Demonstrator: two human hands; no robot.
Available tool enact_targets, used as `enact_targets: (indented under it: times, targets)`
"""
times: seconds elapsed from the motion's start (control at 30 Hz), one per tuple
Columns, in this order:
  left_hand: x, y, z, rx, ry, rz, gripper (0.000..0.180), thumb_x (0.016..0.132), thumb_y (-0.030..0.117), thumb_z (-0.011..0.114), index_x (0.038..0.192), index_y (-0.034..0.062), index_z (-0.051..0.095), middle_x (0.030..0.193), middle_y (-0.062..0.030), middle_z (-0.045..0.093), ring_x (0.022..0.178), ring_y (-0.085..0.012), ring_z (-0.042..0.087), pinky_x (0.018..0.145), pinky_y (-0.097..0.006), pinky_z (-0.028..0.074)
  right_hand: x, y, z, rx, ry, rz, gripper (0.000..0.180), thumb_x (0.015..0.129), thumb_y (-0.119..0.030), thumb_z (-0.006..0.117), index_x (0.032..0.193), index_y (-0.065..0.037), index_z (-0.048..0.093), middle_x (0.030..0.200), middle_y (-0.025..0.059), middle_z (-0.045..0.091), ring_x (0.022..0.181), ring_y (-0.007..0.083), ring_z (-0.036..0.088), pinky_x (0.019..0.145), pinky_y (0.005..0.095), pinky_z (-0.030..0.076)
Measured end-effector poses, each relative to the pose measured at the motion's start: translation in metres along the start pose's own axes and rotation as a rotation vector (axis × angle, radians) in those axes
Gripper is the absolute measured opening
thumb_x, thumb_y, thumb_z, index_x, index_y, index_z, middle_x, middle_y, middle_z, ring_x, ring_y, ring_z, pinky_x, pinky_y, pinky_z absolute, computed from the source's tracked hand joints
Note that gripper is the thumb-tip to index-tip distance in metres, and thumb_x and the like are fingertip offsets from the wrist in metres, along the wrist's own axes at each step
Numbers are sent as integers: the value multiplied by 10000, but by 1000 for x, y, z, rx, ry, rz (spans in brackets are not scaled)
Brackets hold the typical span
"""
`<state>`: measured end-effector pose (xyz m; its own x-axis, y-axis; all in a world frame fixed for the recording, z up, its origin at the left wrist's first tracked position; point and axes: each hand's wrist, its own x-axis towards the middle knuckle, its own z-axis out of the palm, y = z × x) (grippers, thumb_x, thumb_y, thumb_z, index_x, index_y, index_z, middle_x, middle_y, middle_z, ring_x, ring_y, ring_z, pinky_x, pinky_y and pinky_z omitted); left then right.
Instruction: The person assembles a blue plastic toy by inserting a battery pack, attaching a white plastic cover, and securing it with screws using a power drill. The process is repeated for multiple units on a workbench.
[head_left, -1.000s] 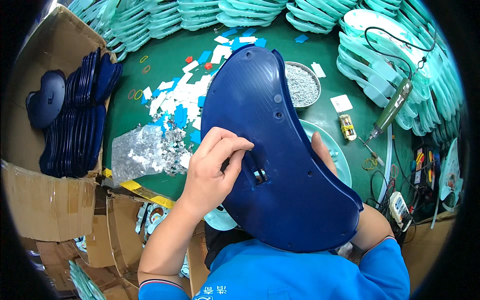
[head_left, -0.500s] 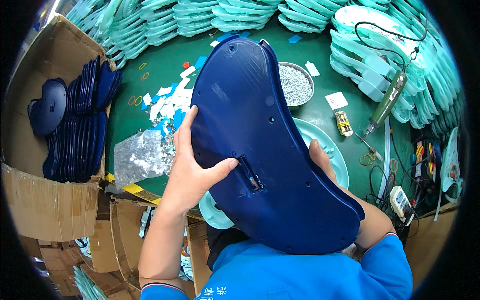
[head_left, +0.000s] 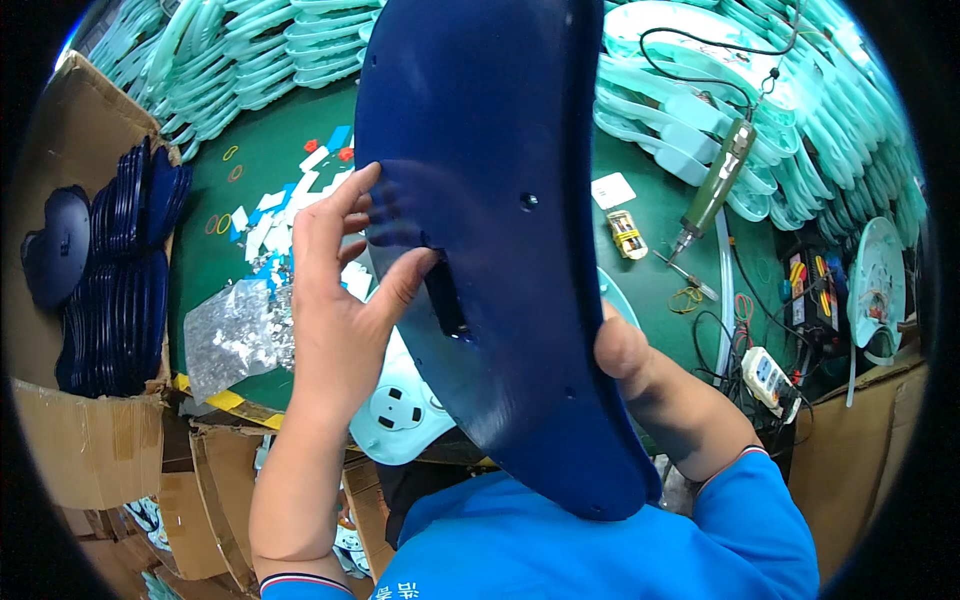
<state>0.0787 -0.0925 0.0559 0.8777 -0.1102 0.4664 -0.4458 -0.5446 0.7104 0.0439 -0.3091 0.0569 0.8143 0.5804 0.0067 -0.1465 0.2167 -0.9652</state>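
A large dark blue, kidney-shaped plastic shell [head_left: 490, 240] is held up in front of me, tilted and close to the camera. Around its left edge wraps my left hand [head_left: 345, 265], the thumb lying by a narrow rectangular slot [head_left: 447, 300]. My right hand [head_left: 630, 355] grips the right edge; its thumb shows, and the other fingers are hidden behind the shell. Small screw holes dot the shell's face. Beneath it, a light turquoise plastic part [head_left: 398, 410] pokes out on the left, mostly covered.
Turquoise shells are stacked along the back and right. A box [head_left: 90, 440] at left holds several dark blue shells [head_left: 115, 310]. White and blue pieces [head_left: 270, 225] lie beside a clear bag [head_left: 235, 335]. At right are a green electric screwdriver [head_left: 722, 175] and a white meter [head_left: 770, 385].
The dark blue shell has come nearer to the camera and turned more on edge, both hands still on it. The turquoise part below shows more at left. The metal bowl is now hidden.
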Motion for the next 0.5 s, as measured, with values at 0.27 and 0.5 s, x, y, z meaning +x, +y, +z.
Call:
enact_targets:
  times: [0.27,0.5]
  targets:
    - [-10,44,1,-506,-359,-183,965,776,415,801,1543,28,363,1258,-138,583,1216,-250,560,1069,-377,399,12,40,-9,78,163,-363,1281,777,-689,734,1602,1,38,1431,219,450,1270,286,527,1057,408,434]
    - [-12,30,9,262,-466,223,854,639,203,842,1438,160,541,1324,-170,488,1263,-380,431,1114,-466,352,-9,79,-136,-554,561,-209,519,873,-295,756,1288,-52,560,1215,186,639,1173,326,610,1022,470,460]
